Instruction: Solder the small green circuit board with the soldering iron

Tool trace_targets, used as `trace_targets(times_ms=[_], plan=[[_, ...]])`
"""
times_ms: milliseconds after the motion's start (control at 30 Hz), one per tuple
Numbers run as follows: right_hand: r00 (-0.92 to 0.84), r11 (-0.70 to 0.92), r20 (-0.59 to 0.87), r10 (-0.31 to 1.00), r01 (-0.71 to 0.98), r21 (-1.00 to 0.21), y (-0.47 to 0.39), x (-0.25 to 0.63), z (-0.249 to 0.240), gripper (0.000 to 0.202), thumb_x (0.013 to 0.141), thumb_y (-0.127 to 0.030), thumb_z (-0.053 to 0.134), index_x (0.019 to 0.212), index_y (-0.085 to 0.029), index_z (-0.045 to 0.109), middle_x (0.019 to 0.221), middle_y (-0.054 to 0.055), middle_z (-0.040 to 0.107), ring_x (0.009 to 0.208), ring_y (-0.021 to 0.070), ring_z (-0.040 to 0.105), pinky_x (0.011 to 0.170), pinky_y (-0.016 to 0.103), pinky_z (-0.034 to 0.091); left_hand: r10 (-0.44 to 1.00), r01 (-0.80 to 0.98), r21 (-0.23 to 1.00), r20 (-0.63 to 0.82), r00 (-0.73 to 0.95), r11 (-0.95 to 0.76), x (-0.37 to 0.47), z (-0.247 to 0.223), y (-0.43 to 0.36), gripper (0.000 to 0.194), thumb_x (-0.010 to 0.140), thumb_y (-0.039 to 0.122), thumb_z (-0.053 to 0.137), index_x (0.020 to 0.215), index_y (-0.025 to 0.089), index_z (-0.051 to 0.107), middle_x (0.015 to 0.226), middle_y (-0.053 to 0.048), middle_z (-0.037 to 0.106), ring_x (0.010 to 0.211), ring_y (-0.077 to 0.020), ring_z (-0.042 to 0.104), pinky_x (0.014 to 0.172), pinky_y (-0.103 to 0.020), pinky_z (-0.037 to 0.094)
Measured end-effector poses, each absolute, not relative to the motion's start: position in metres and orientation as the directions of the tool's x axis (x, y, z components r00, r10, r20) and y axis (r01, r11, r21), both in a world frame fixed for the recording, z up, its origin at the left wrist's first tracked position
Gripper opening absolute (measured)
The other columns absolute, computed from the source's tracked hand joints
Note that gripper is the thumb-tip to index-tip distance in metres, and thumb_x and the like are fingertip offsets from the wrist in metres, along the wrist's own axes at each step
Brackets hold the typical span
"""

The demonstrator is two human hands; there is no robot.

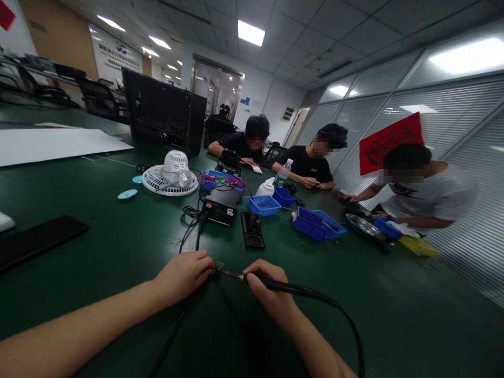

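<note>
My right hand (270,286) is closed around the handle of a soldering iron (277,285), whose metal tip points left. The tip meets or nearly meets a small green circuit board (219,265); I cannot tell whether they touch. My left hand (188,274) pinches at the left edge of this board, where a thin red wire seems to show; the fingertips hide what exactly they grip. From the iron a thick black cable curves down to the right. Beyond my hands stand a black soldering station (221,205) and a black iron stand (253,231).
Farther back are a white fan (175,176), a blue tray of wires (220,181), blue bins (309,223) and a plastic bottle (284,170). A black cable crosses the table under my left wrist. Several people sit across the green table (118,247). A black slab (39,241) lies left.
</note>
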State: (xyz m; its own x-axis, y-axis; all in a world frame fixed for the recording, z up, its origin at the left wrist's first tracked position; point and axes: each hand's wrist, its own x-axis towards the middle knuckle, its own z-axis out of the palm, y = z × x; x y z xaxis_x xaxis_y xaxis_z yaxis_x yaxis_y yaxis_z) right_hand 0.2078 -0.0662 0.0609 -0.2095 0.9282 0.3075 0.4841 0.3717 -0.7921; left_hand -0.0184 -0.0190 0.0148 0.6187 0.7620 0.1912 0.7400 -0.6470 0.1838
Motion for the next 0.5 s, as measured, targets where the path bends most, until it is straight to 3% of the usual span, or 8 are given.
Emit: trace_targets(times_ms=[233, 500], plan=[[-0.155, 0.299, 0.257, 0.954, 0.426, -0.854, -0.0653, 0.2084, 0.0632, 0.011, 0.074, -0.020, 0.053, 0.069, -0.017, 0.062, 0.058, -0.001, 0.056, 0.051, 0.0122, 0.050, 0.048, 0.021, 0.038, 0.780, 0.749, 0.216, 0.182, 0.599, -0.626, -0.0168, 0.0214, -0.0203, 0.016, 0.091, 0.021, 0.047, 0.100, 0.021, 0.061, 0.091, -0.002, 0.061, 0.078, -0.0160, 0.061, 0.067, -0.025, 0.047], [-0.171, 0.285, 0.234, 0.957, 0.413, -0.865, -0.0626, 0.2114, 0.0613, 0.018, 0.078, -0.027, 0.053, 0.074, -0.015, 0.066, 0.057, -0.001, 0.057, 0.050, 0.0122, 0.051, 0.048, 0.022, 0.039, 0.793, 0.756, 0.240, 0.205, 0.574, -0.609, -0.0173, 0.0141, -0.0179, 0.016, 0.092, 0.021, 0.045, 0.088, 0.020, 0.060, 0.086, -0.001, 0.059, 0.074, -0.0144, 0.059, 0.066, -0.023, 0.045]])
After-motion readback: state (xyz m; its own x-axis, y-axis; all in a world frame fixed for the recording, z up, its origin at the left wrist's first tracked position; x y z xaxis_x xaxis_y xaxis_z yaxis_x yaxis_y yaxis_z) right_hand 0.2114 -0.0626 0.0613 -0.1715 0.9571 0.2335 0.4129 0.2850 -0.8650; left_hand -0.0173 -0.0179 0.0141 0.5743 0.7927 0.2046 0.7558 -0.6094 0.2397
